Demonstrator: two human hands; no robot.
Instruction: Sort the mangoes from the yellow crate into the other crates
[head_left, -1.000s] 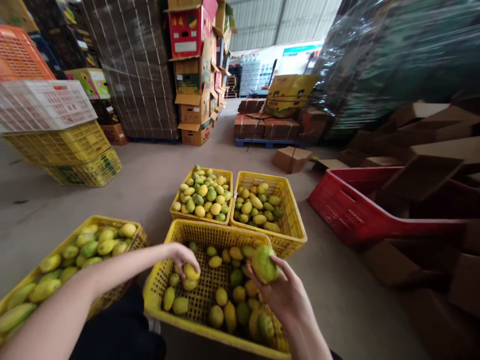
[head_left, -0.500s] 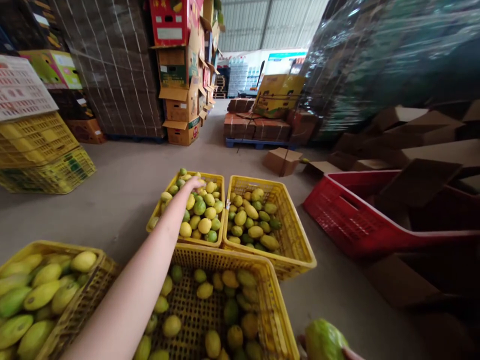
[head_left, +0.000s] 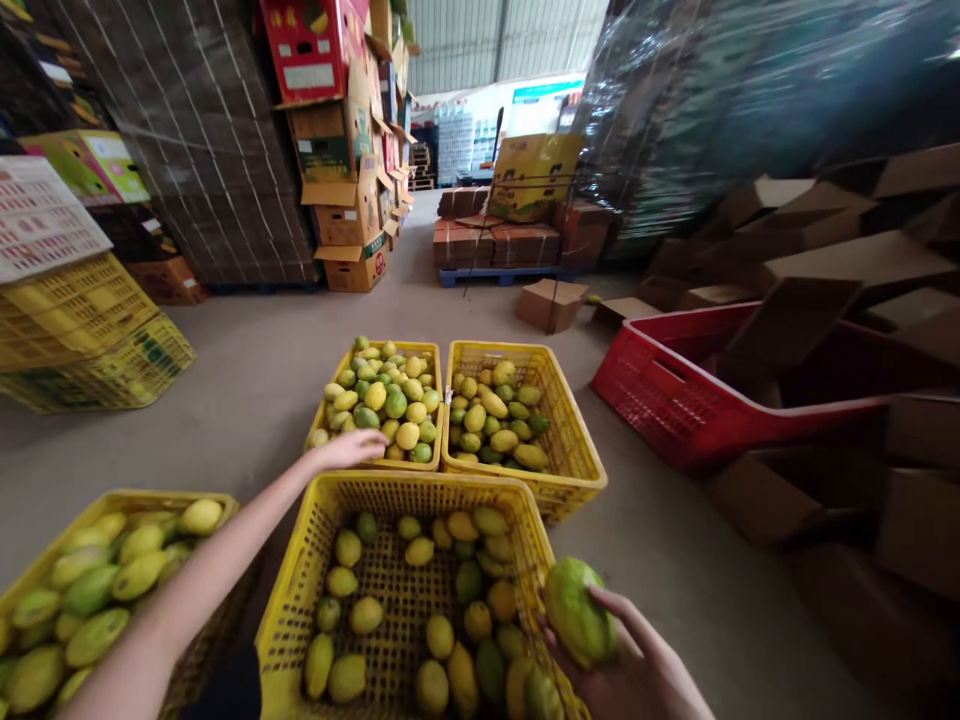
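Observation:
My right hand holds a lumpy green oval fruit at the right rim of the nearest yellow crate. Inside that crate, several yellow and green fruits lie along its sides, and much of the slotted bottom shows. My left hand reaches over the near edge of the far left crate. Its fingers are stretched out just above or touching the heaped fruits; nothing shows in them. Beside that crate stands another yellow crate, partly filled with similar fruits.
A fuller yellow crate stands at lower left. To the right are a red crate and heaped cardboard boxes. Stacked cartons, a loaded blue pallet and stacked yellow crates stand farther back.
My left hand has drawn back from the far side of the heaped crate to its near edge. The right hand has risen farther into view with the green fruit.

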